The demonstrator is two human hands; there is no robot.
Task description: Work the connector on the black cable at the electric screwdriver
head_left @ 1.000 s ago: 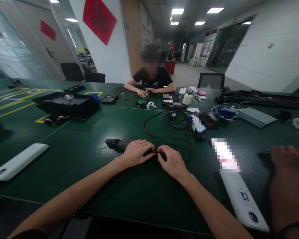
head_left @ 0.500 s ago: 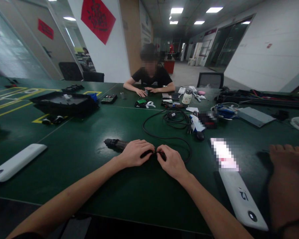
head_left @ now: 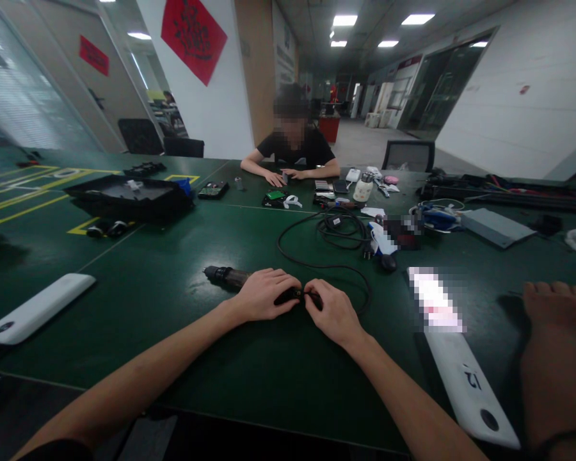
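At the near side of the green desk (head_left: 249,384), smooth and faintly glossy, two hands work almost fingertip to fingertip. The left hand (head_left: 264,296) curls over a cylindrical tool (head_left: 226,277), lying to its left with a black tapered nose and a brownish barrel, its dark rear end showing between thumb and fingers. The right hand (head_left: 333,314) pinches the end of a black cable (head_left: 326,266) right beside that rear end; whether the two touch, I can't tell. The thin, rubbery-looking cord bends round to the right, then sweeps left into loose coils farther off. Toward me, plain green surface runs from the wrists to the straight near edge, giving both forearms room. A long white bar (head_left: 38,308) with rounded corners bounds the left, well apart; a second white casing (head_left: 465,378), marked 12, slants close to the right forearm, with another person's arm (head_left: 557,365) beyond. Far left sits an angular black tray (head_left: 89,200), and at the far edge a person in black (head_left: 312,148) leans in
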